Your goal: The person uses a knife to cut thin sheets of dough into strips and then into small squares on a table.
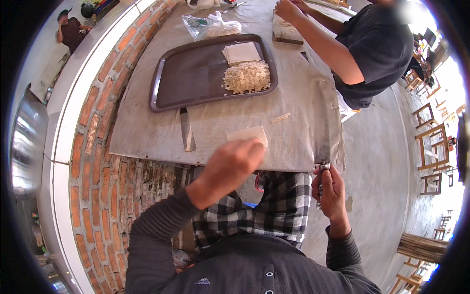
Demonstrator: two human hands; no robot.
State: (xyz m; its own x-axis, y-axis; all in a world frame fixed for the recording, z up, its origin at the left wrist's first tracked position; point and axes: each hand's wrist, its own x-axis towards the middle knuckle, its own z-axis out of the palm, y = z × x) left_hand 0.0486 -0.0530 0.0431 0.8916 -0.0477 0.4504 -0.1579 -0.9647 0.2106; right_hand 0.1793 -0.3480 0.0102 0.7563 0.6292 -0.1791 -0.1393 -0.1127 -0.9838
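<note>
On the worktable (132, 130), a pale square sheet (245, 133) lies near the front edge, partly under my left hand (240, 161), whose fingers are curled together with their tips at it. My right hand (331, 191) grips a metal object (323, 169) at the table's front right corner; its exact shape is unclear. A knife blade (188, 132) lies left of the sheet, and a thin pale strip (281, 117) to its upper right. Behind them, a dark tray (186, 78) holds stacked pale squares (241, 52) and a heap of small pale pieces (247, 77).
Plastic bags (215, 27) and a wooden block (286, 33) sit at the back. A co-worker (367, 59) works at the right side. A brick ledge (98, 142) runs along the left. Another person (71, 32) is beyond it. Wooden chairs (431, 147) stand at far right.
</note>
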